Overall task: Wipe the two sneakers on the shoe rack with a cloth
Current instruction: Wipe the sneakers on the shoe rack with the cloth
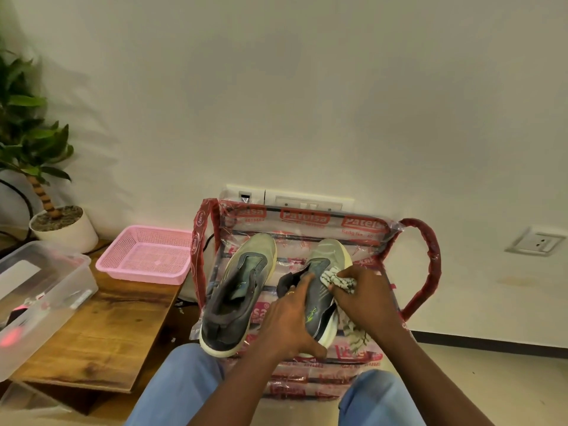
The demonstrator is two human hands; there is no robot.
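Note:
Two grey-green sneakers with pale soles stand side by side, toes to the wall, on a shoe rack point(422, 256) wrapped in red-printed plastic. The left sneaker point(238, 290) is untouched. My left hand point(290, 321) grips the right sneaker point(325, 262) across its heel and inner side, fingers over the collar. My right hand point(364, 298) presses a bunched white cloth with dark markings point(338, 279) against that sneaker's upper near the laces. A loose end of the cloth hangs beside the sneaker's outer side.
A pink mesh basket point(144, 255) and a clear plastic box point(40, 299) sit on a low wooden bench point(116, 327) to the left, with a potted plant point(58, 222) behind. Wall sockets point(307, 204) sit behind the rack. My knees in blue jeans point(181, 385) are below.

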